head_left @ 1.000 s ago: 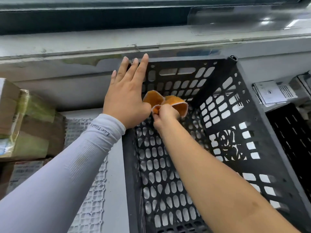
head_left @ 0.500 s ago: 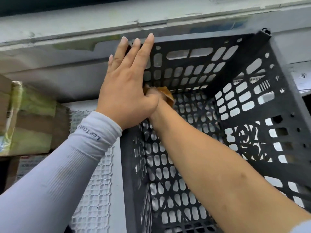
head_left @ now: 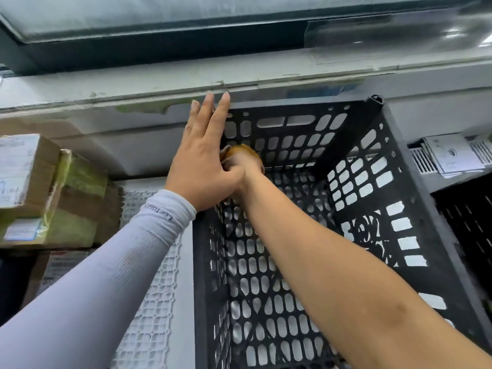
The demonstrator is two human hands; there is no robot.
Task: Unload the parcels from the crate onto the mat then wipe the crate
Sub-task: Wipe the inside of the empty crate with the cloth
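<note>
We are at the wiping step: the black perforated crate holds no parcels, and the taped cardboard parcels sit stacked to the left beside the white lattice mat. Our left hand lies flat against the crate's far-left corner, fingers straight and close together, tips reaching over the rim. Our right hand is down inside by that same corner, mostly hidden behind the left; its fingers look bunched round the orange cloth, though we cannot tell their exact grip.

The crate looks stiff, light plastic, apt to slide or tip under a push, so bracing it at the rim or corner post seems wise. The cloth is soft and could snag in the slotted holes.

Room is tight: a grey ledge runs just behind the far rim, and another dark crate stands close on the right. The open top gives free room for strokes toward us.
</note>
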